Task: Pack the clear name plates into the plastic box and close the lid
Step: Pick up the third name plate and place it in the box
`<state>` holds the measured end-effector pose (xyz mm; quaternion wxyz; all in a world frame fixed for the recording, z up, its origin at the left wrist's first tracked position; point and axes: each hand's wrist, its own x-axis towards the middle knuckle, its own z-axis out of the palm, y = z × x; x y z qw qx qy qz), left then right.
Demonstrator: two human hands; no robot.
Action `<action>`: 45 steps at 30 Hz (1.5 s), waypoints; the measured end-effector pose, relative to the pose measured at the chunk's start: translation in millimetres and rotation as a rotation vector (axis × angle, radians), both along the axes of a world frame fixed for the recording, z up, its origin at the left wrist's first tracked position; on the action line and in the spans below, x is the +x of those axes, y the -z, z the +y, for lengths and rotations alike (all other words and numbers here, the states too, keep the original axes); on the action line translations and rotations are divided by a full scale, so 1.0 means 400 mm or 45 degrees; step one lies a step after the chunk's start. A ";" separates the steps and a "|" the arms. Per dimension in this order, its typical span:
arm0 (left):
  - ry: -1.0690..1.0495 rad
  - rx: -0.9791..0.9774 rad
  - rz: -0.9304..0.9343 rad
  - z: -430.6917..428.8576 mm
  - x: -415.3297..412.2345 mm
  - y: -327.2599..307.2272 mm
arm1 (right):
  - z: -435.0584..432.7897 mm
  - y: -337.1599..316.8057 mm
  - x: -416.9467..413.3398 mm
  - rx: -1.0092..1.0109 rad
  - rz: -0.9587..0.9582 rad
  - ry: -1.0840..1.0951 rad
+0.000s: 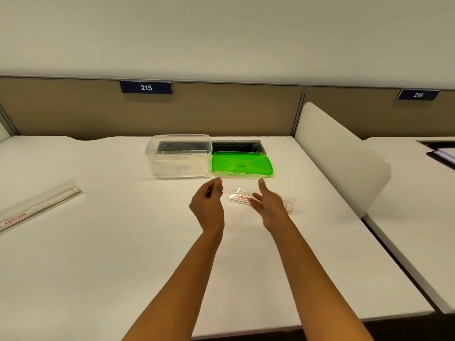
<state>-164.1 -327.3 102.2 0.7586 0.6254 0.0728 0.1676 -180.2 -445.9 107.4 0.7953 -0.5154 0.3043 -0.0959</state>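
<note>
Clear plastic box (178, 157): stands open at the back of the white desk (98, 242), lid off; something flat and pale appears to lie inside, detail not legible through the walls.
Green lid (242, 164): lies flat on the desk, touching the right side of the box, partly over a dark cable recess (236, 146) in the desktop.
Left hand (208, 205): raised just in front of the box, fingers curled, fingertips pinching the left end of a clear name plate (234, 190).
Clear name plate: a thin transparent strip, held roughly level above the desk, reaching from the left hand toward the right hand; edges faint and hard to trace.
Right hand (269, 205): open, fingers spread and blurred, palm facing left, at the right end of the held plate; contact with the plate cannot be told.
Labelled plate (261, 201): a clear piece with red print, lying on the desk under and between the two hands, near the lid.
Long sleeve (39, 207): transparent packaging with a red label, lying at an angle at the desk's left edge, well apart from the box.
Partition (197, 112): tan panel behind the desk, carrying a blue sign (146, 87) reading 215.
</note>
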 end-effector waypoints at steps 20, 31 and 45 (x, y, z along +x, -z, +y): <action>0.000 0.610 -0.653 0.010 -0.036 0.069 | 0.005 -0.136 0.036 -0.075 -0.199 -0.433; 0.582 -0.764 0.198 0.118 0.101 -0.066 | -0.035 -0.195 0.074 -0.648 -0.187 -1.138; 0.399 -0.966 0.119 0.206 0.196 -0.076 | 0.095 -0.113 0.215 -0.490 -0.152 -0.324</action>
